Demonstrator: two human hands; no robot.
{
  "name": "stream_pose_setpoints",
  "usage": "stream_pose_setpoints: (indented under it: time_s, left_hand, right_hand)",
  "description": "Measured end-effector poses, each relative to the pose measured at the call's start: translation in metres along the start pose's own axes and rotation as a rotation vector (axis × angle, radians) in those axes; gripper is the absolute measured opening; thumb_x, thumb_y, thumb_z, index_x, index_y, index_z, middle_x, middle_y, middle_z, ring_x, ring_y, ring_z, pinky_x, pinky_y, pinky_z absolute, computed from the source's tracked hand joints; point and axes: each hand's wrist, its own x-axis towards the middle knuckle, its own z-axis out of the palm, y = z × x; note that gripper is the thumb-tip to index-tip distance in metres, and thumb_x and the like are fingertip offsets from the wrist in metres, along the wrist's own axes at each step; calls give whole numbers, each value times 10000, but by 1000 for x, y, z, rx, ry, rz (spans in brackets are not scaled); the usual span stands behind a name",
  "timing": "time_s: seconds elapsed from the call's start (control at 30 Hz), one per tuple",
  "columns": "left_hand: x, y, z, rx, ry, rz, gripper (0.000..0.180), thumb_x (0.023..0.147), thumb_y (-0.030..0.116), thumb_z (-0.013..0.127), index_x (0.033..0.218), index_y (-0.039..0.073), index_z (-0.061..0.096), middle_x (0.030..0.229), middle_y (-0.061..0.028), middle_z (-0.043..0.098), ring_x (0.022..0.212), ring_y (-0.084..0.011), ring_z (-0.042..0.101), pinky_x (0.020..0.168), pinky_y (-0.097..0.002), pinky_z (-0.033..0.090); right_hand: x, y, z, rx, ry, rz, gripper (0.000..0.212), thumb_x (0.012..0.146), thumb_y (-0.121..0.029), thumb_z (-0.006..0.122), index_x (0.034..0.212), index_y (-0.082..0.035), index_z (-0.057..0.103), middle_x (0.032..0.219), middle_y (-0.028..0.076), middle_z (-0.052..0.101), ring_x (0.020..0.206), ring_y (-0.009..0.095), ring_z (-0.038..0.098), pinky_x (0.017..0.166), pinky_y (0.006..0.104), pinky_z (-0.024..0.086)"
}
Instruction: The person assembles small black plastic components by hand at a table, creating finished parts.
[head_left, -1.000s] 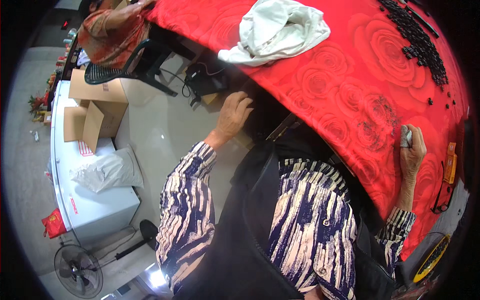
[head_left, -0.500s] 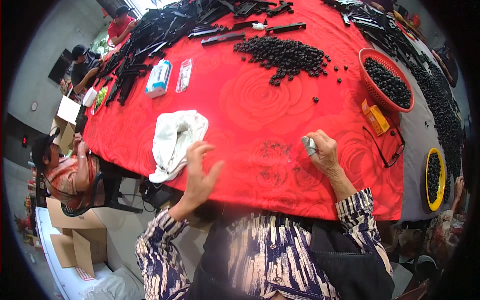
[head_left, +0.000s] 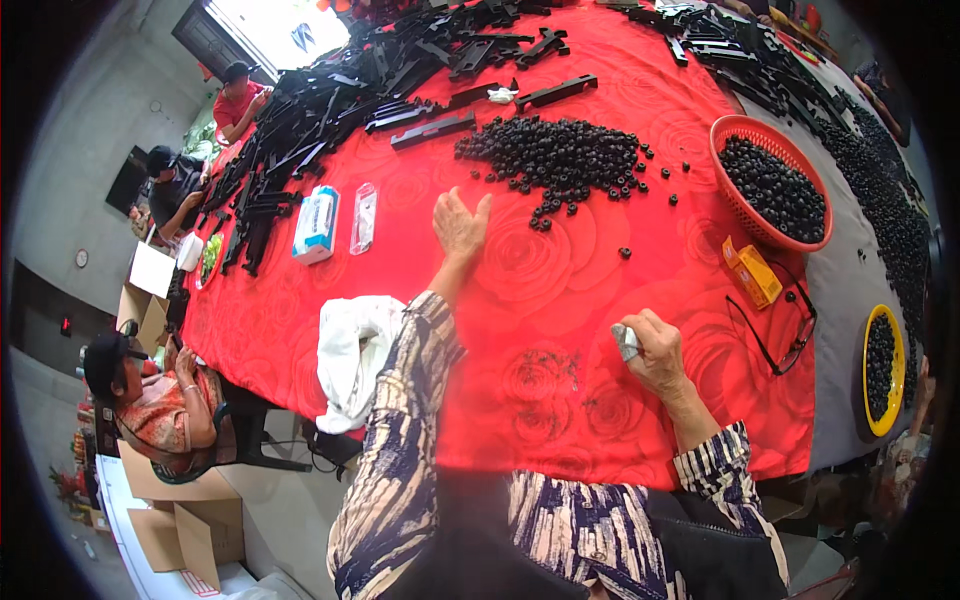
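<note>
My left hand [head_left: 462, 224] is stretched out over the red tablecloth [head_left: 590, 275], empty and with its fingers apart. Just beyond its fingertips lies a pile of small black ring-like pieces [head_left: 560, 155]. Nearer to me, at the right, my right hand [head_left: 660, 358] is closed around a small grey object [head_left: 626, 342], whose kind I cannot make out because the fingers cover most of it. Dark crumbs or shavings [head_left: 545, 370] are scattered on the cloth left of that hand. A crumpled white cloth [head_left: 350, 360] lies beside my left forearm.
Long black plastic strips [head_left: 330, 110] are heaped at the far left. On the right are a red basket [head_left: 722, 165] of black pieces, an orange box [head_left: 752, 275], eyeglasses [head_left: 778, 368] and a yellow tray [head_left: 899, 375]. A blue-white packet [head_left: 316, 225] lies at left. Other people sit around.
My left hand has reached forward and slightly right, from beside the white cloth to near the black pile. My right hand keeps its grip on the grey object. The view has shifted a little.
</note>
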Motion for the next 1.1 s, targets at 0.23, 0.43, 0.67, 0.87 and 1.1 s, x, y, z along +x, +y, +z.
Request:
stream_pose_setpoints:
  time_s: [0.23, 0.43, 0.67, 0.87, 1.1]
  left_hand:
    - [17, 58, 42, -776, -118, 212, 448, 859, 336, 594, 1155, 5, 531, 1078, -157, 528, 1043, -303, 491, 911, -380, 396]
    - [3, 95, 27, -346, 47, 650, 451, 685, 378, 723, 1034, 121, 599, 1000, -110, 489, 977, -285, 461, 846, -407, 388]
    - [-9, 87, 33, -375, -55, 580, 226, 672, 289, 719, 823, 136, 648, 1011, -82, 494, 988, -280, 441, 871, -408, 382]
    - [-43, 85, 16, -282, -94, 636, 234, 727, 304, 678, 867, 132, 603, 996, -69, 505, 988, -277, 453, 823, -420, 378]
    - [-115, 84, -25, -312, -240, 642, 253, 763, 285, 653, 933, 116, 573, 1049, -80, 507, 1023, -286, 452, 854, -420, 349]
  right_hand:
    - [1, 1, -5, -12, -17, 53, 114, 765, -89, 669, 825, -48, 582, 654, 89, 506, 532, 256, 539, 465, 356, 412]
    - [6, 0, -3, -2, -26, 33, 103, 772, -77, 668, 816, -44, 581, 637, 91, 480, 502, 241, 499, 452, 351, 386]
    - [8, -2, 0, 17, -42, 30, 93, 781, -55, 658, 828, -27, 583, 636, 89, 455, 484, 217, 458, 445, 337, 353]
    - [6, -2, -3, 9, -65, 54, 84, 784, -51, 647, 827, -27, 578, 648, 101, 462, 499, 243, 467, 462, 344, 364]
    - [4, 0, 1, -48, -60, -10, 91, 781, -79, 650, 820, -41, 578, 665, 121, 497, 541, 294, 518, 475, 376, 394]
